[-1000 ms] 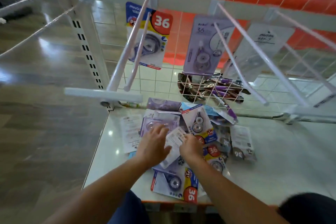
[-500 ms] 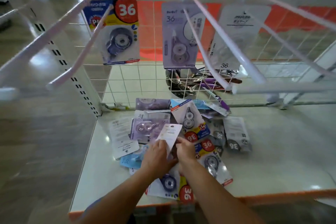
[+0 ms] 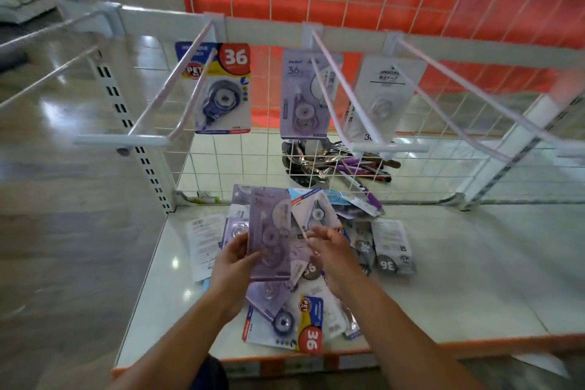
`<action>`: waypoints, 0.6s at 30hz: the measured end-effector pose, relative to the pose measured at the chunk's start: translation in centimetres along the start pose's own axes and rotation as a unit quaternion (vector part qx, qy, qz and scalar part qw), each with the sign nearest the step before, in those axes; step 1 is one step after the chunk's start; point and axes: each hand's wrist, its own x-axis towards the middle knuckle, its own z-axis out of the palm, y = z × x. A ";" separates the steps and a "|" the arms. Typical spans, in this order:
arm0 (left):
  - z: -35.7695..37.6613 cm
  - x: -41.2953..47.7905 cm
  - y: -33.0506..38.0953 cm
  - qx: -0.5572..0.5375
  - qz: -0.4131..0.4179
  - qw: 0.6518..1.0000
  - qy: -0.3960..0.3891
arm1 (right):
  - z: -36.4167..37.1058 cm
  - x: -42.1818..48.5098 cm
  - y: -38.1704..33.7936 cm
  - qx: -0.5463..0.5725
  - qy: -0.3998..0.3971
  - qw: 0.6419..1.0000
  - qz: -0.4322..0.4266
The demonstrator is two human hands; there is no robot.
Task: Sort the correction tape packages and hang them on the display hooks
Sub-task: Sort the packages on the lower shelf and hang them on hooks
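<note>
In the head view, the left grip (image 3: 232,263) is curled round the lower left edge of a purple pack (image 3: 269,231), holding it upright above the pile (image 3: 294,323). The pack is a tall, pale card with "36" printed near its top. Under its clear blister sit two round reels, one above the other. The right grip (image 3: 332,250) hangs just beside the pack's right edge, fingers loose and spread, holding nothing that we can make out.

The pile lies on the white table (image 3: 459,278). We see purple, grey and blue-and-yellow packs overlapping, some with a red "36" disc.

Above, three packs hang at the back of the hooks (image 3: 328,88). A blue pack (image 3: 228,98) is at left, a lilac pack (image 3: 297,110) matching ours in the middle, and a grey pack (image 3: 380,104) at right.
</note>
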 end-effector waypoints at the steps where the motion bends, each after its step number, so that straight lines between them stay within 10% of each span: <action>1: 0.1 -0.4 0.4 -0.038 -0.008 0.999 -0.023 | -0.1 -0.3 -0.4 0.005 -0.014 1.000 -0.005; 7: 1.5 -2.1 2.7 -0.090 0.003 0.990 -0.112 | 0.2 -2.8 -4.3 0.071 -0.109 0.989 -0.069; 18: 4.8 -5.9 6.6 0.179 0.214 0.955 -0.098 | -0.5 -9.0 -9.0 0.099 0.003 0.954 -0.284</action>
